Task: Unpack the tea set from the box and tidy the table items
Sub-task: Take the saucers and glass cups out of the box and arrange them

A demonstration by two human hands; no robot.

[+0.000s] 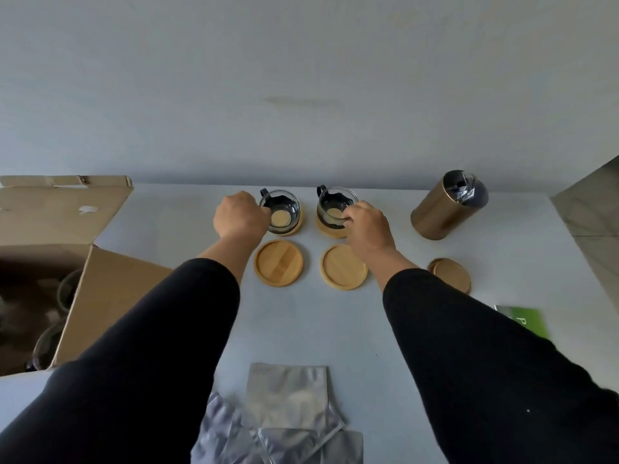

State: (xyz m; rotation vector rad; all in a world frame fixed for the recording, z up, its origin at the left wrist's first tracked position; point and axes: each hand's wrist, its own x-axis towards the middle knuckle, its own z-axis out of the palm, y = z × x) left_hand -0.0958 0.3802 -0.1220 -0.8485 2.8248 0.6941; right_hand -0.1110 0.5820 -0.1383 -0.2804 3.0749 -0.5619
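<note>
Two glass cups with black handles stand on wooden coasters at the back of the white table (pixel 174 229). My left hand (pixel 239 214) grips the rim of the left cup (pixel 283 211). My right hand (pixel 366 224) grips the rim of the right cup (pixel 331 205). Two bare wooden coasters lie in front of them, one on the left (pixel 278 262) and one on the right (pixel 343 266). The open cardboard box (pixel 100 296) sits at the left with more glassware (pixel 47 343) dimly visible inside.
A gold canister (pixel 442 209) stands at the back right with dark wrapping in its mouth. Its wooden lid (pixel 450 274) lies in front of it. Silver foil pouches (pixel 286 410) lie at the near edge. A green packet (pixel 526 321) lies at the right. A wall rises behind the table.
</note>
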